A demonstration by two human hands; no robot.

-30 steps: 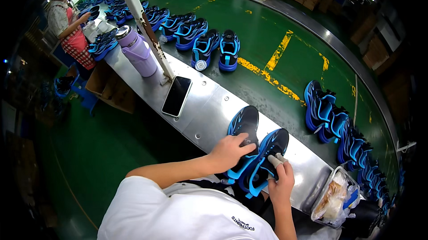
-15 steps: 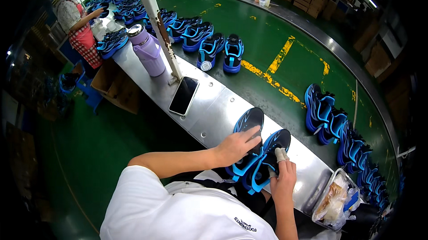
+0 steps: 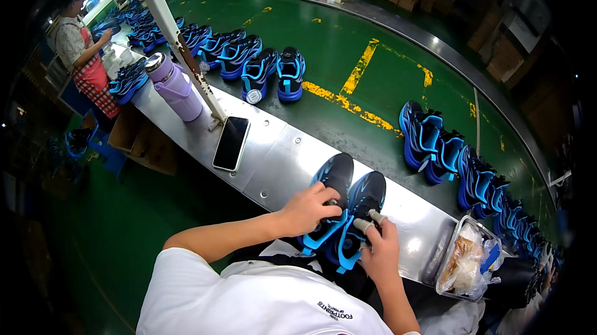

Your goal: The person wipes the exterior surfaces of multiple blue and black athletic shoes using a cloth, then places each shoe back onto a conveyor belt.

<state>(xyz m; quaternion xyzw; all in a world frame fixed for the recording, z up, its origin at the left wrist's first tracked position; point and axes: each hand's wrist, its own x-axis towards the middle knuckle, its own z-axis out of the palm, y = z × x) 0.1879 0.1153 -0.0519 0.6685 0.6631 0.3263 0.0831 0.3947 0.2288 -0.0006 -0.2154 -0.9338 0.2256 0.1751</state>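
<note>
Held two blue and black shoes (image 3: 344, 209) at the near edge of the metal counter (image 3: 273, 154), left hand (image 3: 309, 209) closed over one, right hand (image 3: 379, 249) pinching the other.

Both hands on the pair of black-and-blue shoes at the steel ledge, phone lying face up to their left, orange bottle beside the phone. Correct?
Not quite: the bottle is purple, not orange, as the head view shows. The rest holds: the left hand and right hand are both on the pair of black-and-blue shoes at the steel ledge, and the phone lies face up to their left.
</note>
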